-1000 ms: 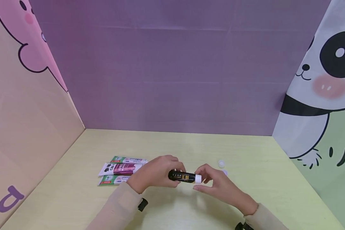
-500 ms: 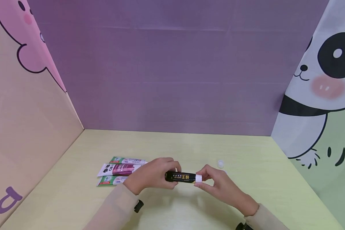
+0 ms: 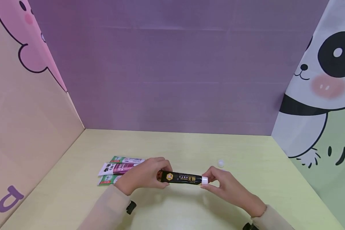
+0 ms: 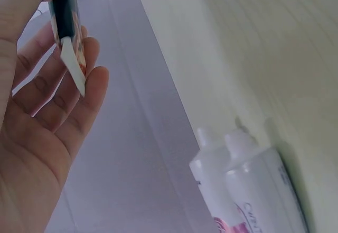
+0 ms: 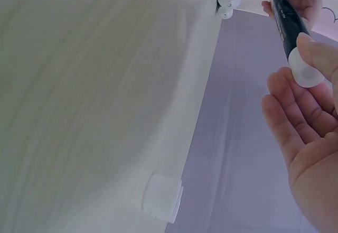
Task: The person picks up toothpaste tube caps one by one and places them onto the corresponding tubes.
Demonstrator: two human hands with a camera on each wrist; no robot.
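A black toothpaste tube with gold print lies level in the air between both hands, its white cap to the right. At the tube's flat tail end, my left hand pinches it between thumb and fingers. My right hand pinches the cap between thumb and fingertips. In the left wrist view the tube's pale crimped end shows between the left thumb and fingers. The right wrist view shows the right thumb on the cap, other fingers spread below.
Left of the left hand lie a purple-and-white toothpaste tube and two green-and-white ones, the near one and the far one, partly hidden by that hand. A loose white cap lies behind the right hand; another white piece is mostly hidden there.
My left hand has shifted left towards the tube's tail, baring more of its black face. The right fingers, loosely about the cap a second ago, now pinch it and have moved slightly right.
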